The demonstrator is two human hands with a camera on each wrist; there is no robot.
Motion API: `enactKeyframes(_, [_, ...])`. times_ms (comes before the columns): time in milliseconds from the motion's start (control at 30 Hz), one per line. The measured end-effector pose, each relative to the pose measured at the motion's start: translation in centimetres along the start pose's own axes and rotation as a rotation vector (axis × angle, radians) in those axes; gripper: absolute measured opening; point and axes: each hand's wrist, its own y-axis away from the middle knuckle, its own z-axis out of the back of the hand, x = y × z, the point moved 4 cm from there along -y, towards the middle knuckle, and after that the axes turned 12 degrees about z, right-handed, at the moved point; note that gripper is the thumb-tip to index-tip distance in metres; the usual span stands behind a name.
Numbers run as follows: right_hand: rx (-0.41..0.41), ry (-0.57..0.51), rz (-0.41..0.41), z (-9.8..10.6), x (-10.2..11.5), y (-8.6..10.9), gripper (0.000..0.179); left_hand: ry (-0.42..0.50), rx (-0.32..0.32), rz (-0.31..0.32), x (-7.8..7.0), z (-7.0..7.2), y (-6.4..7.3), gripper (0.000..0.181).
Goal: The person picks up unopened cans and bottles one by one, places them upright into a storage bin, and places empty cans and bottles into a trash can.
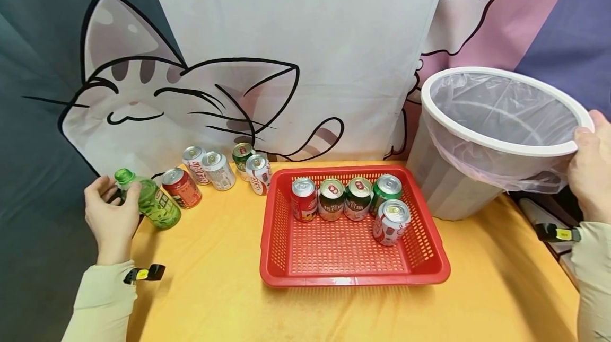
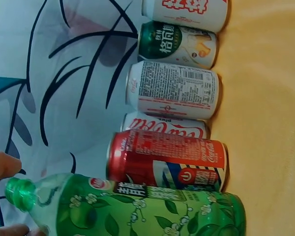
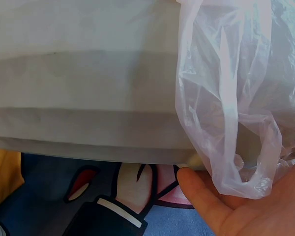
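Note:
At the left end of the yellow table stands a green drink bottle (image 1: pixel 159 207), parallel to the cans beside it in the left wrist view. My left hand (image 1: pixel 111 217) is at its neck, thumb and fingers spread on either side. In the left wrist view a gap shows between the upper finger (image 2: pixel 4 164) and the bottle neck (image 2: pixel 20 194); whether the lower fingers touch is hard to tell. My right hand (image 1: pixel 592 172) grips the white rim of a trash bin (image 1: pixel 441 183), thumb over the rim. A clear plastic liner (image 3: pixel 226 98) hangs over its side.
A red Coca-Cola can (image 1: pixel 182 189) stands beside the bottle, with several other cans (image 1: pixel 218 171) along the back. A red plastic basket (image 1: pixel 355 281) holds several cans, including a silver-white one (image 1: pixel 391 222) set forward. Behind hangs a cat-print cloth (image 1: pixel 296 8).

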Motion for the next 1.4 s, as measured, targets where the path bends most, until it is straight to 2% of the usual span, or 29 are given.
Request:
enactKeyframes(167, [0.001, 0.016, 0.003, -0.1, 0.1, -0.1, 0.064, -0.019, 0.007, 0.03, 0.6, -0.1, -0.4, 0.062])
enactKeyframes(433, [0.017, 0.023, -0.015, 0.0, 0.5, 0.1, 0.064, -0.116, 0.042, 0.052, 1.0, -0.5, -1.0, 0.064])
enactKeyframes(967, [0.016, 0.06, -0.004, 0.3, 0.3, 0.4, 0.063, -0.169, 0.002, -0.086, 0.1, -0.3, -0.5, 0.052])
enactKeyframes(1167, [0.017, 0.052, -0.003, 0.4, 0.2, 0.4, 0.063, -0.143, 0.01, -0.101, -1.2, 0.3, 0.7, 0.051])
enactKeyframes(1300, [0.01, 0.021, 0.006, 0.3, 0.2, 0.4, 0.062, -0.089, 0.028, -0.138, -2.9, 0.6, 2.0, 0.048])
enactKeyframes(1400, [0.011, 0.012, 0.008, 0.3, 0.2, 0.3, 0.062, -0.048, 0.065, -0.17, -4.5, 0.7, 3.1, 0.046])
